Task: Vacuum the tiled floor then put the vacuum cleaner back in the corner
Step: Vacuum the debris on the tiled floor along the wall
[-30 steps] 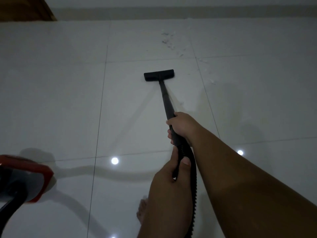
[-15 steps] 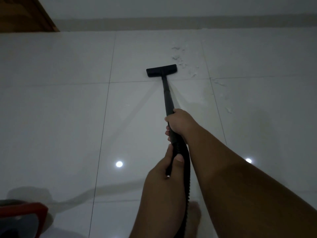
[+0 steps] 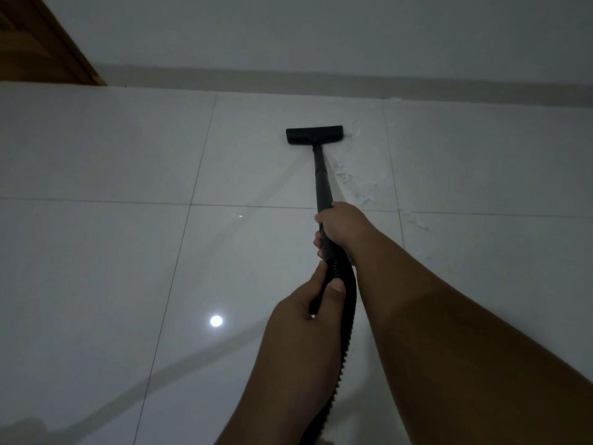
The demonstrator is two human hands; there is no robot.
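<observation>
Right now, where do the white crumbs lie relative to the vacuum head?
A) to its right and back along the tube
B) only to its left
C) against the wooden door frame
A: the white crumbs sit just right of the vacuum head and trail back beside the tube's right side.

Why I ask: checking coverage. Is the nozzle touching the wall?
No, the nozzle sits on the tiled floor short of the wall.

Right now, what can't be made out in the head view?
Head view:
Vacuum body: out of frame; the hose runs off the bottom edge.
Nozzle underside: faces the floor, hidden.
Debris: pale on pale, dim; extent unclear.
Left hand: fingertips behind the hose.
Right hand: palm against the wand, hidden.
</observation>
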